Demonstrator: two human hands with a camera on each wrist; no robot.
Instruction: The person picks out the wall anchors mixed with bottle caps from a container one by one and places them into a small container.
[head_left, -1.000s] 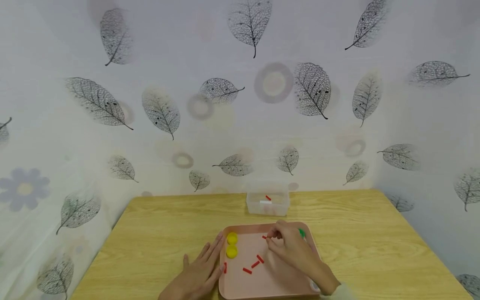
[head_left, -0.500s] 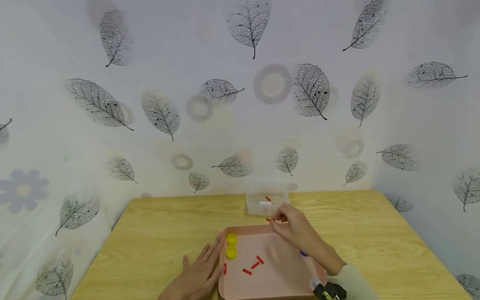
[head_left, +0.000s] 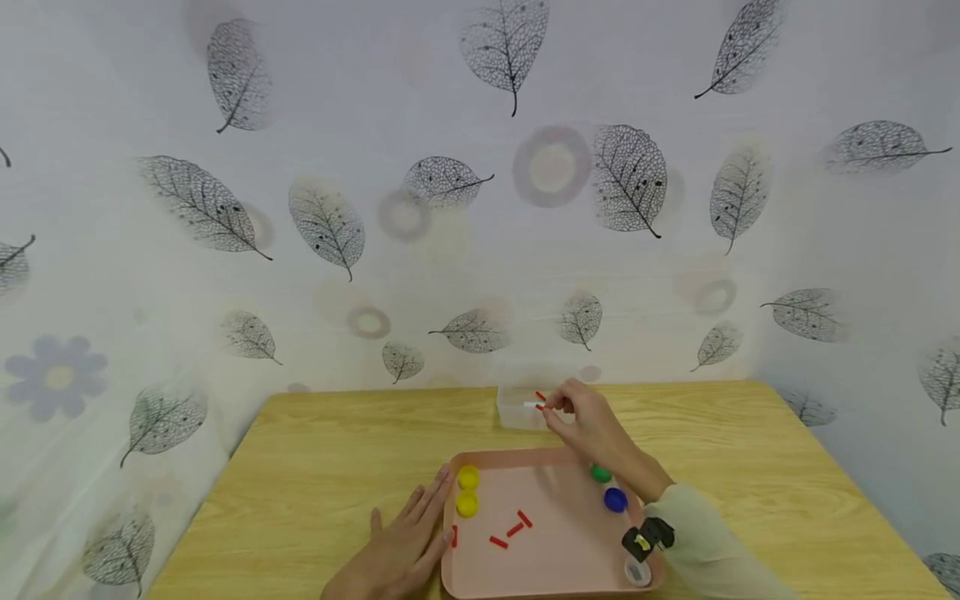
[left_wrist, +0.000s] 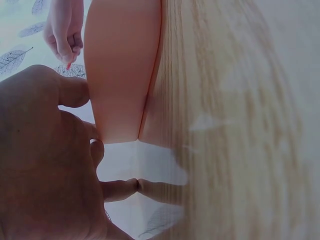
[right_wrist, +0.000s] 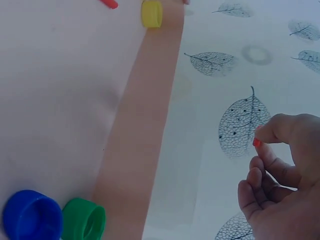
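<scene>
Before a leaf-print backdrop [head_left: 450,100], we see the right hand [head_left: 592,429] pinching a red stick [head_left: 539,407] at the clear box [head_left: 517,416], tip pointing left, long axis slanting slightly. Table [head_left: 352,433] stretches both sides. Nearer, the left hand [head_left: 401,546] lies flat-fingered against the tray [head_left: 555,562], which holds caps [head_left: 467,503] and more sticks [head_left: 498,542].

The bare left hand [head_left: 402,542] lay with its fingers extended. The bare right hand [head_left: 591,423] was farther forward, thumb and forefinger pinching.
</scene>
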